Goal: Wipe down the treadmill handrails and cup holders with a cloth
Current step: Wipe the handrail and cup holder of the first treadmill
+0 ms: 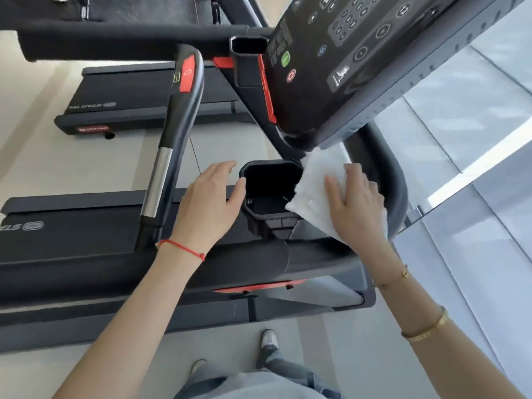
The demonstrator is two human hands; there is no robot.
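Note:
A black cup holder point(269, 194) sits below the treadmill console point(357, 61). My left hand point(210, 203) lies against the holder's left wall, thumb at its rim, fingers straight. A white cloth point(313, 182) lies spread over the surface to the right of the holder, its edge overlapping the holder's right rim. My right hand point(355, 205) presses flat on the cloth with straight fingers. The dark curved handrail point(398, 191) runs just beyond my right hand. A second cup holder point(249, 48) shows at the console's upper left.
A black and silver grip bar with a red button point(175, 125) rises left of the holder. Another treadmill deck point(138, 105) stands behind on the pale floor. A glass railing point(475, 156) runs along the right. My legs and shoes point(269, 341) are below.

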